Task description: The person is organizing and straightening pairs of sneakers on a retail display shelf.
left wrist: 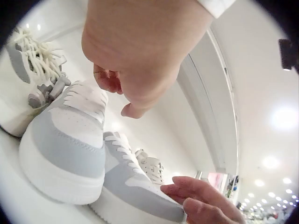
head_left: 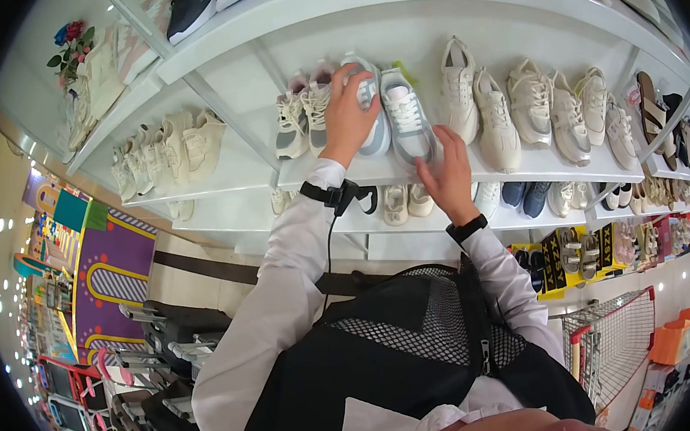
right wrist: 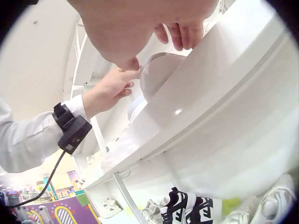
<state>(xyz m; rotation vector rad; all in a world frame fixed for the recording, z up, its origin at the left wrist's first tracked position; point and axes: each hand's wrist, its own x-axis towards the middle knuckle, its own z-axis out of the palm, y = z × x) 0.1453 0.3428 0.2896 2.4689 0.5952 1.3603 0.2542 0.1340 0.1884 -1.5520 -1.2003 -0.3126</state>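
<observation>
Right hand [head_left: 449, 176] fanned wide at the toe of the right grey-white shoe [head_left: 407, 117]; left hand [head_left: 347, 118], fingers loosely bent, over its mate [head_left: 374, 128]! Both shoes sit on the shelf [head_left: 471, 171], just past twelve in the head view. Laced sneakers [head_left: 304, 113] at their nine, cream shoes [head_left: 496, 122] at three. Cart [head_left: 615, 348] at the view's four!
</observation>
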